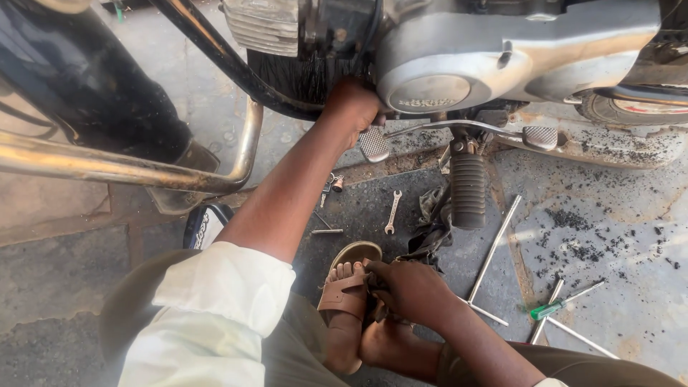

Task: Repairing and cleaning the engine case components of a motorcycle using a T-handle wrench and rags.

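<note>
Engine underside point(344, 86) meets the left hand point(355, 107), grip closed there; right hand point(408, 290) clutches a rag point(430, 229).

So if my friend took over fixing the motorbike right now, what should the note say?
Left hand: up under the engine case, by the gear pedal; grip hidden.
Right hand: low by the sandalled foot, fingers closed on something dark.
On the ground: small spanner, green screwdriver, long L-shaped rod, dark rag.
Done or left: cannot tell; spanner and screwdriver lie unused.
</note>
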